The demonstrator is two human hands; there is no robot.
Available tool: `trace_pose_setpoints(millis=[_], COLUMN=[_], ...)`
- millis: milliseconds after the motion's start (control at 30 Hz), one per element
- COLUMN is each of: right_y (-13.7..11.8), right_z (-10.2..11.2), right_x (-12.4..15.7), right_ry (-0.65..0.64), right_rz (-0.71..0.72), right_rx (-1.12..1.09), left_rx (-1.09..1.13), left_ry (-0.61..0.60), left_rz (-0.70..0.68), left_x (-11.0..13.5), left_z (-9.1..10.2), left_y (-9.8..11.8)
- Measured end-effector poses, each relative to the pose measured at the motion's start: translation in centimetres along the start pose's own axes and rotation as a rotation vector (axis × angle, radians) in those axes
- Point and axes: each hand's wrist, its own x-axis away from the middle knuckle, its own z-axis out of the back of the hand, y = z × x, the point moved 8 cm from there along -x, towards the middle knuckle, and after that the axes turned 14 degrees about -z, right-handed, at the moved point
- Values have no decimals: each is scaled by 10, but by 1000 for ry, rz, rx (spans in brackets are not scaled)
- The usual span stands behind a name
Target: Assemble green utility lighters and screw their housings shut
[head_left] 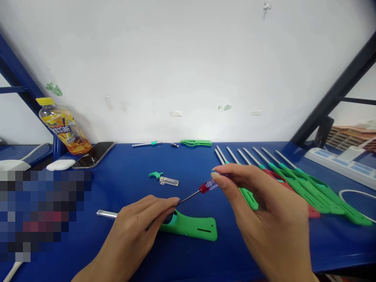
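A green long-necked lighter [194, 227] lies on the blue table with its metal tube pointing left. My left hand [138, 223] is closed over its middle, hiding the part where tube and handle meet. Between thumb and fingertips of my right hand [264, 211] is a small screwdriver [209, 185] with a clear and red handle. Its thin shaft slants down to the left, and the tip is hidden at my left fingertips. Behind my hands lie a green trigger piece [155, 175] and a clear fuel tank [169, 181].
Several green and red long-necked lighters [311, 192] lie in a row at right, beside a white power strip [343, 164]. Along the wall are a loose metal tube [143, 144] and a green casing [196, 143]. A drink bottle [64, 127] and phone [94, 155] are at left.
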Motion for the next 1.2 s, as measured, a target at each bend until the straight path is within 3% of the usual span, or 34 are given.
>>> trace_pose_setpoints(millis=[833,1033,1200], right_y=[-4,-4,-7], right_z=[-2,-3,-4], right_x=[1,0,0], right_ry=[60,34,-44], right_rz=[22,18,6], right_rx=[39,32,-39], left_rx=[12,-13,-34], left_ry=[-129,-118,-42], left_rz=[-94,-93,-54], left_x=[4,5,2], left_z=[-11,-12,-5], left_y=[3,3,4])
